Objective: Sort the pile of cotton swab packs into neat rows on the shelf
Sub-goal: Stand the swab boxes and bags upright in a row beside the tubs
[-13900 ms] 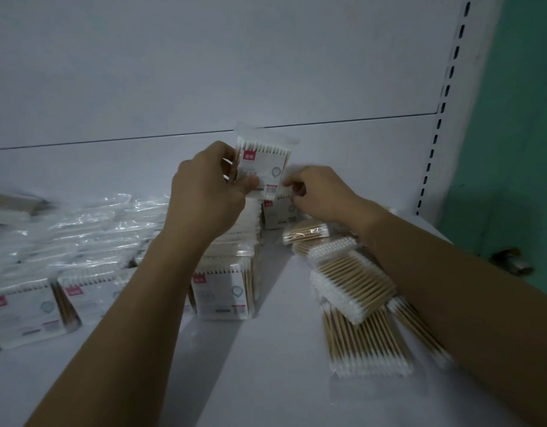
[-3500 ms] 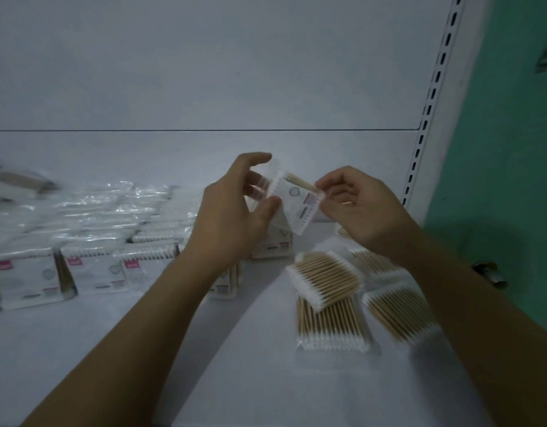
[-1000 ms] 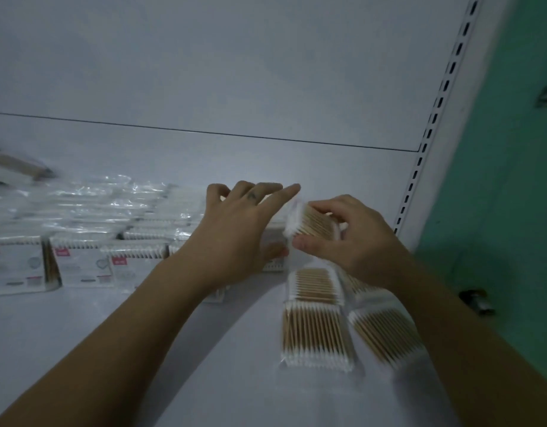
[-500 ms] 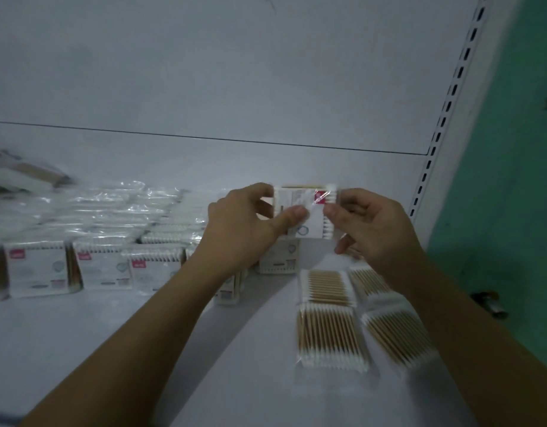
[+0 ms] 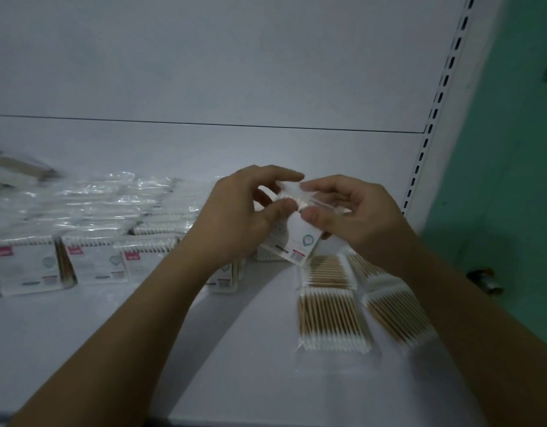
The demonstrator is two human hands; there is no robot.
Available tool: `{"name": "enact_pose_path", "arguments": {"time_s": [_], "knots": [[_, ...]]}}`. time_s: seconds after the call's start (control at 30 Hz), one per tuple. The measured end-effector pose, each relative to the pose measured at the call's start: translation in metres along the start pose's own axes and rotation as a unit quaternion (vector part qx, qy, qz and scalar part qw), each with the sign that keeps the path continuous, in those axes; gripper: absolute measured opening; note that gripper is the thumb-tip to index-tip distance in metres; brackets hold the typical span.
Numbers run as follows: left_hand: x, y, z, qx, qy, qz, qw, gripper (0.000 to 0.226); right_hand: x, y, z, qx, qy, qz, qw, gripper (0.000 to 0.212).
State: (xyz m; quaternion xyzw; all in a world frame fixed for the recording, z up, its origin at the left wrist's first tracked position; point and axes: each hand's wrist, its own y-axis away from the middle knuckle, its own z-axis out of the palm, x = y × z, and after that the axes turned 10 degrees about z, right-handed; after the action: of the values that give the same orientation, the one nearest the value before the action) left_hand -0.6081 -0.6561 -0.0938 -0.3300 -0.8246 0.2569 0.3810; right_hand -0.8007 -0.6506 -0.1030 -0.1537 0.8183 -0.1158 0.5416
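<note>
Several rows of swab packs [image 5: 90, 263] standing label-forward at nine o'clock on white shelf [image 5: 142, 349]. At centre, left hand [image 5: 235, 220] pinching top edge of one tilted pack [image 5: 296, 241], raised above shelf. Right hand [image 5: 352, 217], just toward three o'clock, pinching same edge. Loose packs [image 5: 330, 318] lying flat at four o'clock.

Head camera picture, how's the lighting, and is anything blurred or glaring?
Head view: dim, bluish light; the arms cast soft shadows on the shelf; the far-left packs are smeared by blur; glare glints off the plastic wrap of the sorted rows; the slotted upright leans, likely wide-angle distortion; the held pack is fairly sharp.
</note>
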Motion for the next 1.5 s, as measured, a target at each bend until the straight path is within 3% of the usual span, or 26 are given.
{"name": "enact_pose_path", "arguments": {"time_s": [0.1,0.37,0.43,0.53,0.8,1.07,1.2,1.37,1.5], "knots": [[0.0,0.001,0.0,-0.002,-0.044,0.001,0.999,0.019,0.004,0.0,0.003,0.001,0.046,0.007,0.999,0.038],[-0.003,0.003,-0.004,-0.068,-0.148,0.021,0.986,0.027,0.009,-0.005,0.005,-0.03,0.119,0.064,0.99,0.061],[-0.005,0.003,-0.005,-0.056,-0.174,0.026,0.983,0.02,0.013,-0.006,-0.002,-0.067,0.232,0.079,0.967,0.065],[-0.006,0.003,-0.002,-0.067,-0.205,0.02,0.976,0.01,0.018,-0.007,-0.012,-0.162,0.385,0.114,0.901,0.07],[-0.013,0.005,0.007,-0.04,-0.273,0.056,0.959,0.005,0.021,-0.005,-0.014,-0.219,0.471,0.093,0.849,0.069],[-0.017,0.005,0.013,-0.029,-0.315,0.062,0.947,0.004,0.023,-0.008,-0.015,-0.203,0.422,0.096,0.878,0.075],[-0.021,0.007,0.012,-0.028,-0.334,0.056,0.94,0.003,0.022,-0.009,-0.018,-0.191,0.44,0.082,0.874,0.076],[-0.015,0.006,0.014,-0.081,-0.358,0.052,0.929,0.038,0.022,-0.011,-0.02,-0.17,0.461,0.08,0.867,0.088],[-0.016,0.006,0.017,-0.131,-0.396,0.044,0.908,0.055,0.017,-0.01,-0.023,-0.152,0.437,0.078,0.883,0.064]]}}
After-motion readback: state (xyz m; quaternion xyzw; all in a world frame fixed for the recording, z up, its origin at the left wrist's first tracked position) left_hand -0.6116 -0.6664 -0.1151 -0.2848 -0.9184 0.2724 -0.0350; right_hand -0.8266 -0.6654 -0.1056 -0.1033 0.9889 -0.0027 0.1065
